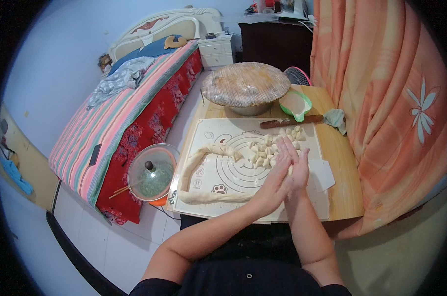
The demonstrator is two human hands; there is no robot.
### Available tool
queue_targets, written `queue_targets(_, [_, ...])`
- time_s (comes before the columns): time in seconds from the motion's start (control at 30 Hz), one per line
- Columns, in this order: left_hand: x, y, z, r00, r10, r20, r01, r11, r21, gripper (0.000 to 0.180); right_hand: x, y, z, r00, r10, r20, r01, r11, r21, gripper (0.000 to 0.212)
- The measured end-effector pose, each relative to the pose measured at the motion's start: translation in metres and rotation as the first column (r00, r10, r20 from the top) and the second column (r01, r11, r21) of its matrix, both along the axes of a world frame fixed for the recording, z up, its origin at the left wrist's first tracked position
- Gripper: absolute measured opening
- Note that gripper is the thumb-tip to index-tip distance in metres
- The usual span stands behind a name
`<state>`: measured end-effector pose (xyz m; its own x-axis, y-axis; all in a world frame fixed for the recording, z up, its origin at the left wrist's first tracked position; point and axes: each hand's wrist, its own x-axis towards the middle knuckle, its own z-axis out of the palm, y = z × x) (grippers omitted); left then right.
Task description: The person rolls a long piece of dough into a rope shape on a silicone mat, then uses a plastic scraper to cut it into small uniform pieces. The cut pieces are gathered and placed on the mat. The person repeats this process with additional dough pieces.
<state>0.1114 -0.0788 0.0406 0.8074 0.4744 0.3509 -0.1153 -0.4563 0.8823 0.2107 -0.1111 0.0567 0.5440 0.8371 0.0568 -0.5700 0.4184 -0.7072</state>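
My left hand (276, 178) and my right hand (299, 173) are pressed palm to palm over the right half of a white printed mat (213, 178). A small pale piece of dough (290, 170) shows between them, mostly hidden by the palms. Just beyond my fingers lies a heap of several cut dough pieces (258, 154). A long dough rope (188, 170) bends around the mat's left side, one end reaching toward the heap and the other running along the near edge. Behind the pieces rests a brown rolling pin (290, 122).
At the table's (346, 197) back stands a pot under a round woven lid (248, 84). Beside it are a green bowl of flour (295, 104) and a cloth (335, 121). A glass-lidded pan (153, 172) is left of the table, near a bed (115, 133). An orange curtain (381, 98) hangs at right.
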Motion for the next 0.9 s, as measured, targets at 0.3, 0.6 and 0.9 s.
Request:
queue_targets(0.3, [0.014, -0.019, 0.03, 0.991, 0.056, 0.123, -0.026, 0.974, -0.227, 0.08, 0.005, -0.007, 0.026, 0.873, -0.208, 0.441, 0.196, 0.978, 0.075, 0.077])
queue_targets(0.6, [0.016, 0.008, 0.035, 0.959, 0.097, 0.268, -0.029, 0.969, -0.245, 0.062, -0.029, -0.001, 0.049, 0.984, -0.122, 0.131, 0.126, 0.992, -0.026, 0.076])
queue_targets(0.9, [-0.001, 0.05, 0.082, 0.892, 0.356, 0.277, -0.117, 0.776, -0.62, 0.044, -0.016, 0.01, 0.035, 0.89, -0.017, 0.455, -0.029, 0.995, 0.094, 0.079])
